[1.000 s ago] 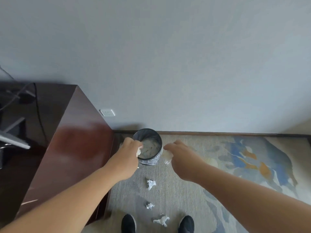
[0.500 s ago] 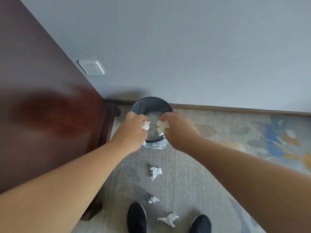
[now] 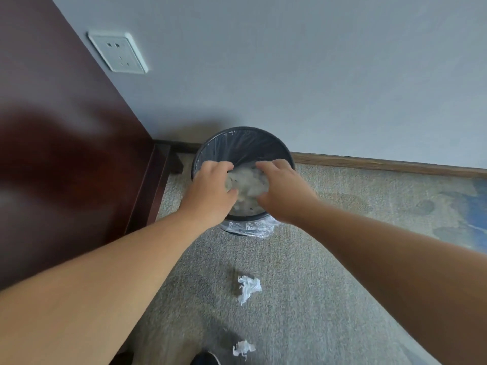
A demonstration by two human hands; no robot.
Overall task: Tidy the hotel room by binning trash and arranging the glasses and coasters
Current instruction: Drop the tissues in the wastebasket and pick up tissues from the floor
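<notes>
Both hands hover over the black bin (image 3: 243, 143) at frame centre: the left hand (image 3: 210, 191) and the right hand (image 3: 283, 192) show loosely spread fingers holding nothing. Pale blurred paper lies inside. Two crumpled tissues, the upper tissue (image 3: 247, 287) and the lower tissue (image 3: 243, 348), rest on the carpet (image 3: 303, 299) below.

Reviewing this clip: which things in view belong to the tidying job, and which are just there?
Belongs to the job:
- bin, lined with a clear bag
- left hand and right hand, both over the bin
- nearer tissue wad and farther tissue wad on the carpet

Just there:
- wall socket
- wooden cabinet
- shoe
</notes>
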